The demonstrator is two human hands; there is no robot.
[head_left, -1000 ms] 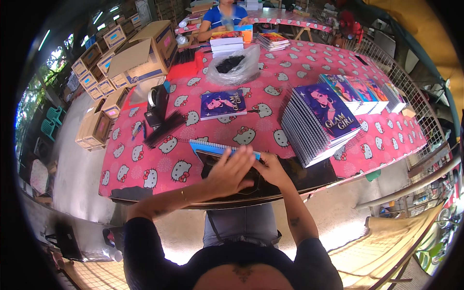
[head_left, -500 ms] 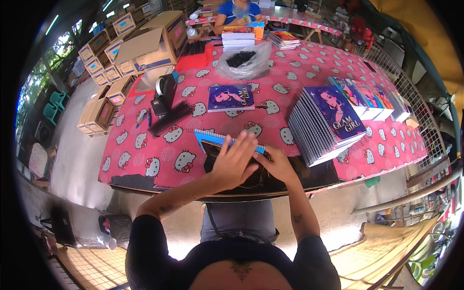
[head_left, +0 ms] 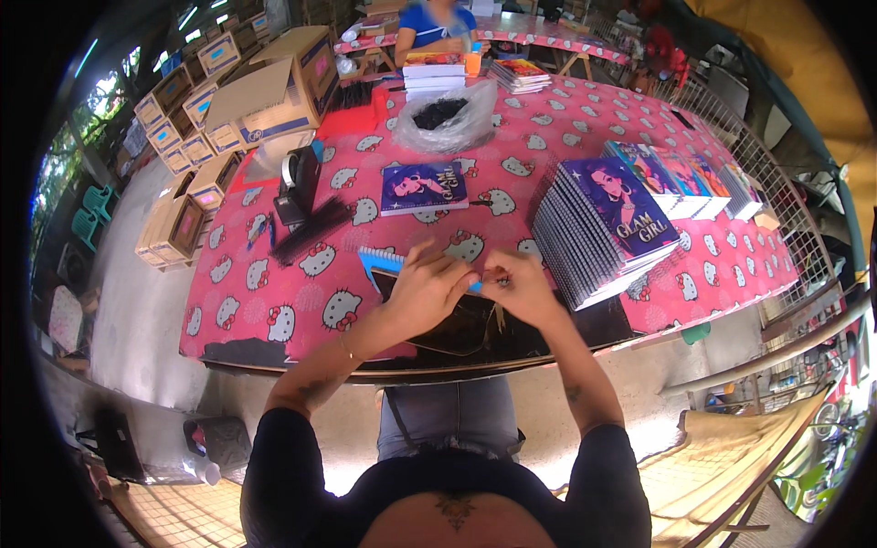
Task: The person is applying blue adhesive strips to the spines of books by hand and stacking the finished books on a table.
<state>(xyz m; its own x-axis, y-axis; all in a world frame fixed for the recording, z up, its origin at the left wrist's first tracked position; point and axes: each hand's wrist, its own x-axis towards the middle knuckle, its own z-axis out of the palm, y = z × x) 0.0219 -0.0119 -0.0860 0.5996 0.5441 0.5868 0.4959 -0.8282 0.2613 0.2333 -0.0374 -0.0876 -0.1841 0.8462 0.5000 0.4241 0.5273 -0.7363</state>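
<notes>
While pressed together at the near edge of the bench (head_left: 274, 310), left hand (head_left: 427, 290) and right hand (head_left: 519, 290) meet over a blue-edged notebook (head_left: 382, 263). Left hand lies across the notebook's right part, fingers curled down onto it; grip closed on the notebook's top edge as far as can be seen. Right hand pinches something small at the notebook's right end, thumb and forefinger together; what is pinched too small to tell. Notebook lies flat, blue strip and white spiral binding showing at its far left, rest hidden under the hands or dark.

Positions relative to the notebook:
- Far side, just beyond: single purple-covered notebook (head_left: 423, 187), flat, on the pink patterned cloth.
- Right, close by: tall stack of spiral notebooks (head_left: 603, 228), purple cover on top, bindings facing the notebook.
- Farther right, beyond that stack: row of more coloured notebooks (head_left: 681, 178), fanned and overlapping.
- Left and beyond: black tape dispenser (head_left: 297, 183), upright, with a bundle of black binding combs (head_left: 311, 242) lying just beside it.
- Far side, well apart: clear plastic bag (head_left: 443, 119) holding dark pieces.
- Far left, off the bench: cardboard boxes (head_left: 265, 91), stacked, some open.
- Farthest edge: another person (head_left: 438, 23) in a blue top, seated behind small stacks of notebooks.
</notes>
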